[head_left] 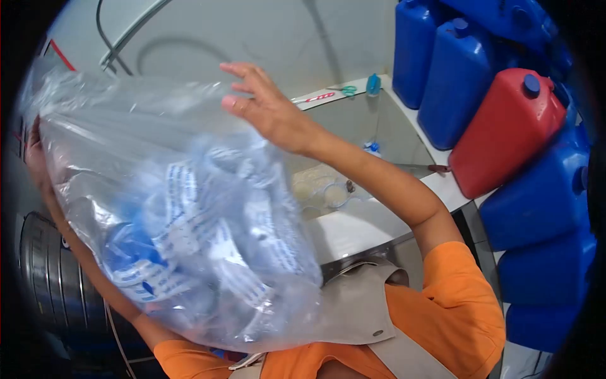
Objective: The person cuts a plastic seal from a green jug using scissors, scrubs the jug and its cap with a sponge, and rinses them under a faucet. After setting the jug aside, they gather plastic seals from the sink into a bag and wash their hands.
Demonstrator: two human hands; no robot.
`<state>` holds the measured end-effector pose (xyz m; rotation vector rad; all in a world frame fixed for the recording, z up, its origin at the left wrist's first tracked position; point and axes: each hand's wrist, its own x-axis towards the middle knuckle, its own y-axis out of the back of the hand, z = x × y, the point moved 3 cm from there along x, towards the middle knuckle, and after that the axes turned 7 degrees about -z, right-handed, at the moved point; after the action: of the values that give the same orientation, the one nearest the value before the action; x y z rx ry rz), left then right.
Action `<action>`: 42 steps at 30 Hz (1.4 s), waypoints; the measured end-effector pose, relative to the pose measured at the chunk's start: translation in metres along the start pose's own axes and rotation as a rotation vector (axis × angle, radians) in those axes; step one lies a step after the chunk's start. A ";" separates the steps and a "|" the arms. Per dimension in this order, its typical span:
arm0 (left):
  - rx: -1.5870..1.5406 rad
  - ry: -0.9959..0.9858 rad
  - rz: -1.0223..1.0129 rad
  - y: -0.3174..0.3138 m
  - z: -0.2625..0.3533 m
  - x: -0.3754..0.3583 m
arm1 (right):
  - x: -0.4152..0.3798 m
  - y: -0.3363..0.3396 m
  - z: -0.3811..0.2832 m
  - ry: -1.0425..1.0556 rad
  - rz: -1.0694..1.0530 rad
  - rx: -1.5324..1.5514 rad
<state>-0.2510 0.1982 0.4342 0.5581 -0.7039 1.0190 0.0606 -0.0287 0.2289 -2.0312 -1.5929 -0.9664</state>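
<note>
Plastic bag point(177, 215) of blue-white items held aloft — right hand point(265, 107) open-fingered on its top, left hand point(35, 158) grasping edge; thin film could slip, spilling contents.

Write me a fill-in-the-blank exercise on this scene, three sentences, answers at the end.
1. The right hand rests on top of a large clear ____ bag.
2. Among the blue jerrycans stacked on the right stands a single ____ one.
3. The person wears an ____ shirt under a grey apron.

Missing words: plastic; red; orange
</note>
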 end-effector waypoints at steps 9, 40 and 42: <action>-0.958 0.207 -0.499 -0.219 -0.055 0.008 | 0.023 0.167 -0.059 -0.332 0.159 -0.665; -0.651 0.742 -0.425 -0.357 -0.226 -0.232 | -0.131 0.041 0.199 -0.093 0.054 -0.511; -0.440 0.798 -0.358 -0.336 -0.234 -0.226 | -0.134 0.050 0.213 -0.535 0.205 -0.227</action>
<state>0.0355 0.0945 0.0801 -0.1250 -0.0899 0.6356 0.1524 0.0071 -0.0085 -2.7193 -1.5188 -0.5752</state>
